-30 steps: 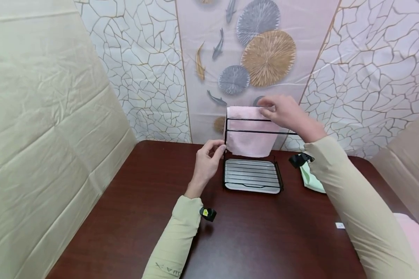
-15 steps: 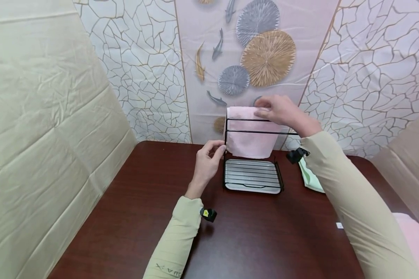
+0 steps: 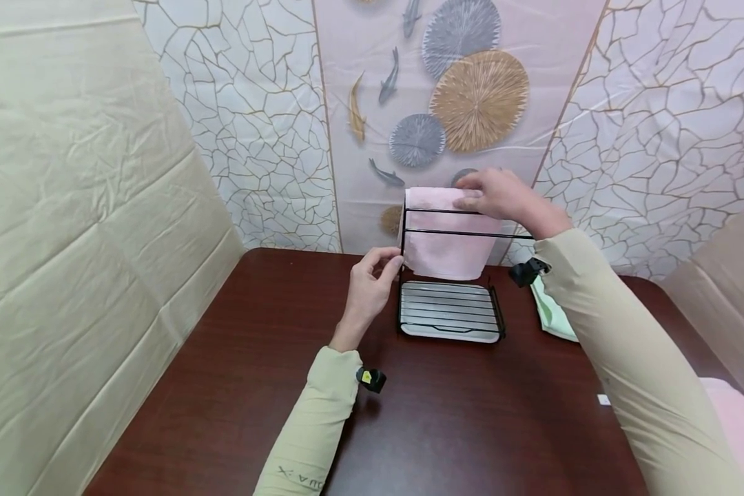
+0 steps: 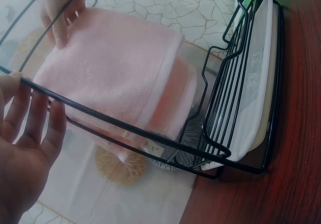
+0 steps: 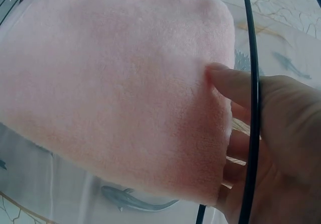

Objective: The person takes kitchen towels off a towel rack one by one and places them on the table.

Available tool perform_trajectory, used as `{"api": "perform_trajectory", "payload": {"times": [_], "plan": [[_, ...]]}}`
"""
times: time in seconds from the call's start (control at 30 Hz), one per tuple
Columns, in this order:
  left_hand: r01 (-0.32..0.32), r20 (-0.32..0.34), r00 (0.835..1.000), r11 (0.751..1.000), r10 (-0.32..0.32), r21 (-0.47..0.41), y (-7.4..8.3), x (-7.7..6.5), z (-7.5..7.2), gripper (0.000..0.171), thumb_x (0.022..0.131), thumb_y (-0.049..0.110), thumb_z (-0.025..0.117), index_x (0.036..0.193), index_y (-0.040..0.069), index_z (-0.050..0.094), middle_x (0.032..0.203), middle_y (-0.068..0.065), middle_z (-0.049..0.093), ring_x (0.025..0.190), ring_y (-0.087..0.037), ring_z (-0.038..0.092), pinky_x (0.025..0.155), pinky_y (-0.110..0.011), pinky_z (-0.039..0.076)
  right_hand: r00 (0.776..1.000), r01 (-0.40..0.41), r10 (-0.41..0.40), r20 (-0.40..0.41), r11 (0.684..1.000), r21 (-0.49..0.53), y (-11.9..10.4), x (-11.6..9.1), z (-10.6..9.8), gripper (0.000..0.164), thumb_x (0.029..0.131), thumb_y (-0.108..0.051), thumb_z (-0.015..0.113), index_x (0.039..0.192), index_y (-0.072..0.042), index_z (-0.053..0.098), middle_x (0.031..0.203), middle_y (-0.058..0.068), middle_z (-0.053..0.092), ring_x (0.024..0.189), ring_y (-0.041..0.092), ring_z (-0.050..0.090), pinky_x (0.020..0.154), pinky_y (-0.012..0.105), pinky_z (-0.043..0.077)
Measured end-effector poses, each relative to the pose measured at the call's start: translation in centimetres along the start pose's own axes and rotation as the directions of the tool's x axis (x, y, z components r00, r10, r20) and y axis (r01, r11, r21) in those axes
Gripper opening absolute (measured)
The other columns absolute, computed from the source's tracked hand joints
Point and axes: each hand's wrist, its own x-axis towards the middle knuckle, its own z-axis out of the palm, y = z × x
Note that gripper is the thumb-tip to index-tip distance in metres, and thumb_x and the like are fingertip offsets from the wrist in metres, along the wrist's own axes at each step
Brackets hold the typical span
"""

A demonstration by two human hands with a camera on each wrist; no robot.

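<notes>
A pink towel [image 3: 449, 255] hangs folded over the upper bars of a black wire rack [image 3: 446, 232]. My left hand [image 3: 367, 289] holds the rack's left upright between thumb and fingers; the left wrist view shows the fingers [image 4: 52, 128] against this black bar. At the towel's top right, my right hand [image 3: 505, 196] pinches the cloth. In the right wrist view its thumb [image 5: 228, 83] presses the near face, while the other fingers are partly hidden behind the towel's edge. Under the towel, a white tray [image 3: 421, 332] sits beneath the rack's lower wire grid.
On the dark red table [image 3: 273, 386], a folded light green cloth [image 3: 554, 320] lies right of the rack, partly behind the right sleeve. More pink cloth [image 3: 734, 420] shows at the right edge. A small white tag [image 3: 604, 399] lies nearby. Patterned curtains stand close behind.
My right hand has shifted slightly left along the towel's top edge. The left hand stays on the rack's upright, and the towel hangs much as before.
</notes>
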Motion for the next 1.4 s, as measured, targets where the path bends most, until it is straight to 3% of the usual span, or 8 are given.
{"api": "perform_trajectory", "payload": {"times": [0.13,0.4,0.6,0.77,1.03,1.17,1.3,1.4], "plan": [[-0.005,0.003,1.000,1.000,0.005,0.003,0.0,0.0,-0.1,0.019,0.094,0.000,0.061,0.108,-0.013,0.065,0.098,-0.027,0.065,0.072,-0.002,0.060,0.071,-0.045,0.060,1.000,-0.008,0.008,-0.004,1.000,-0.003,0.0,0.0,0.1,0.036,0.096,-0.029,0.062,0.124,-0.007,0.066,0.121,0.021,0.067,0.115,0.044,0.058,0.098,0.056,0.043],[0.001,-0.009,1.000,1.000,-0.002,-0.031,-3.1,0.4,0.3,0.021,0.095,0.010,0.064,0.111,-0.004,0.068,0.103,-0.021,0.067,0.081,-0.040,0.064,0.070,-0.034,0.059,0.992,0.068,-0.070,-0.100,0.997,-0.027,0.1,-0.3,0.4,0.022,0.096,-0.020,0.063,0.109,-0.004,0.071,0.099,0.018,0.073,0.084,0.033,0.064,0.079,0.050,0.049],[-0.006,0.002,1.000,1.000,0.006,-0.030,-3.2,0.3,0.4,0.021,0.096,0.013,0.063,0.111,-0.002,0.069,0.102,-0.017,0.067,0.081,-0.036,0.064,0.073,-0.049,0.059,0.982,0.101,-0.107,-0.157,0.994,-0.046,0.2,-0.7,0.5,0.019,0.096,-0.018,0.063,0.104,-0.003,0.072,0.091,0.018,0.072,0.077,0.032,0.062,0.073,0.050,0.049],[-0.011,-0.003,1.000,1.000,0.011,-0.019,-3.2,0.4,0.3,0.019,0.096,0.013,0.063,0.109,-0.001,0.069,0.099,-0.016,0.067,0.080,-0.038,0.063,0.071,-0.047,0.059,0.972,0.111,-0.116,-0.206,0.993,-0.036,0.1,-0.8,0.5,0.018,0.096,-0.018,0.062,0.103,-0.004,0.071,0.088,0.017,0.071,0.073,0.030,0.060,0.071,0.048,0.048],[0.005,-0.004,1.000,1.000,-0.005,-0.016,-3.2,0.4,0.2,0.018,0.095,0.013,0.064,0.108,0.001,0.070,0.097,-0.015,0.067,0.078,-0.027,0.064,0.072,-0.047,0.059,0.912,0.126,-0.131,-0.388,0.991,-0.040,-0.2,-1.1,0.0,0.014,0.094,-0.013,0.063,0.094,0.000,0.067,0.081,0.019,0.069,0.069,0.034,0.058,0.069,0.051,0.046],[0.025,-0.005,1.000,0.999,-0.025,-0.022,-3.1,0.4,0.2,0.019,0.096,0.011,0.064,0.109,-0.001,0.069,0.099,-0.018,0.066,0.080,-0.029,0.064,0.073,-0.043,0.060,0.893,0.123,-0.130,-0.430,0.991,-0.042,-0.5,-1.2,-0.5,0.015,0.095,-0.013,0.063,0.095,0.002,0.066,0.086,0.021,0.069,0.074,0.038,0.060,0.072,0.053,0.046],[0.035,0.000,0.999,0.999,-0.035,-0.017,-2.2,0.2,0.1,0.019,0.096,0.006,0.062,0.110,-0.006,0.067,0.099,-0.022,0.065,0.083,-0.043,0.063,0.072,-0.031,0.059,0.903,0.090,-0.099,-0.418,0.995,-0.042,-0.7,-1.4,-1.0,0.019,0.097,-0.017,0.060,0.101,0.001,0.065,0.089,0.023,0.068,0.077,0.039,0.060,0.074,0.053,0.046],[0.025,0.007,1.000,1.000,-0.025,-0.007,-1.0,0.0,0.0,0.018,0.096,0.003,0.061,0.109,-0.007,0.066,0.098,-0.024,0.065,0.079,-0.029,0.065,0.071,-0.023,0.057,0.903,0.077,-0.085,-0.421,0.996,-0.036,-1.0,-1.6,-1.5,0.022,0.099,-0.018,0.058,0.104,0.002,0.064,0.090,0.023,0.068,0.075,0.038,0.059,0.072,0.051,0.046]]}}
